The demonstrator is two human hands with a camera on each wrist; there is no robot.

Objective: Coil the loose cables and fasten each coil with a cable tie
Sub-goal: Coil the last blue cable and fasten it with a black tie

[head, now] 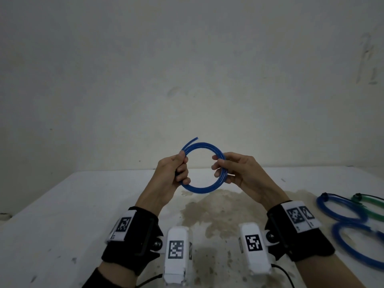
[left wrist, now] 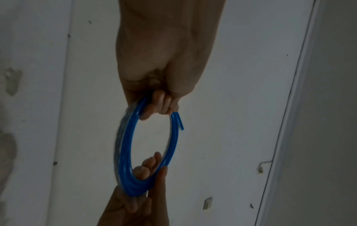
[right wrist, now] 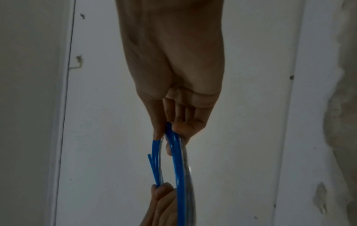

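Note:
A blue cable coil (head: 204, 146) of a few loops is held up above the white table (head: 83, 204), in front of the wall. My left hand (head: 176, 169) grips its left side with curled fingers; two short cable ends (head: 192, 140) stick out above that grip. My right hand (head: 228, 169) pinches the right side, with a thin white cable tie (head: 231, 175) lying under its fingers. The left wrist view shows the blue cable coil (left wrist: 127, 137) between both hands. In the right wrist view, the blue cable coil (right wrist: 178, 165) runs down to the other hand's fingers (right wrist: 162, 191).
Two blue coils (head: 340, 220) (head: 357, 258) and a green coil (head: 374, 213) lie on the table at the right, with dark ties on the upper two. A brownish stain (head: 216, 213) marks the table below my hands. The wall (head: 187, 69) stands right behind the table.

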